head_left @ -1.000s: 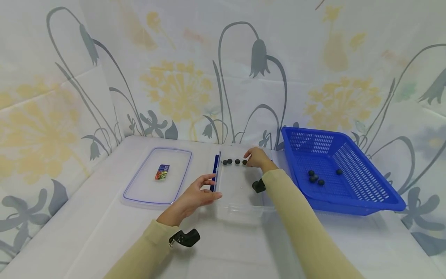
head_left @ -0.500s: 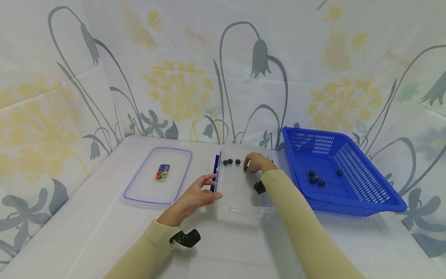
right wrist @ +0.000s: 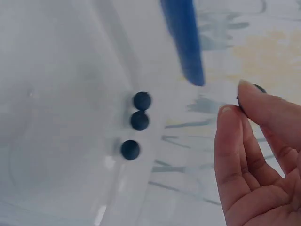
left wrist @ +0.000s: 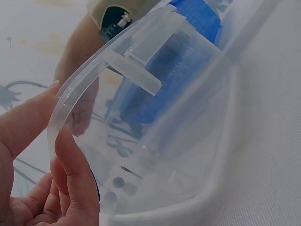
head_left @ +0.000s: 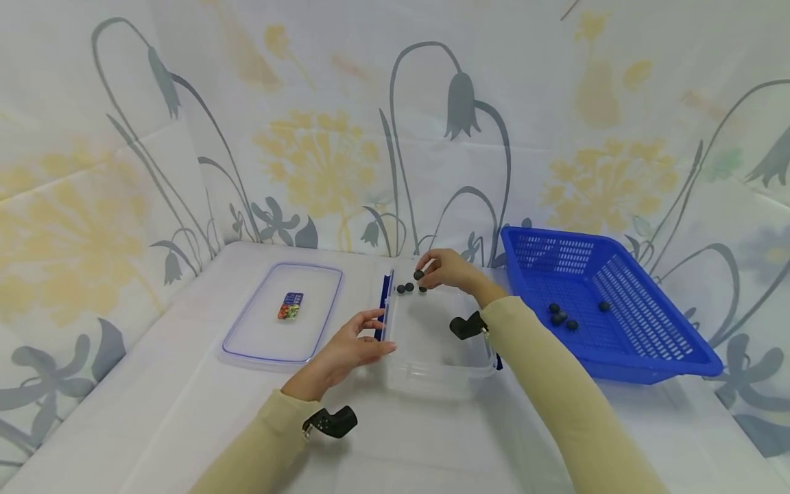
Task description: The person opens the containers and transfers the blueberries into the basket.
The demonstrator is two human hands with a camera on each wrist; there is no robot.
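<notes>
My left hand (head_left: 348,351) grips the left rim of a clear plastic food box (head_left: 441,374), thumb and fingers on either side of the wall in the left wrist view. Above the far part of the box, my right hand (head_left: 453,271) pinches a dark round blueberry (head_left: 419,275) between thumb and fingertips. In the right wrist view the held blueberry (right wrist: 259,88) is mostly hidden by the thumb. Three more lie in the box along its far side: one blueberry (right wrist: 142,100) against a second blueberry (right wrist: 139,121), and a third blueberry (right wrist: 130,149) slightly apart.
A blue perforated basket (head_left: 623,357) stands to the right of the box, with several blueberries (head_left: 572,325) in it. On the left lies the box's clear lid (head_left: 259,336) with a blue seal and a small label (head_left: 291,306). A flower-patterned cloth hangs behind.
My right hand has picked up a blueberry at the far right of the box and lifted it up and leftward. The left hand has stayed on the rim.
</notes>
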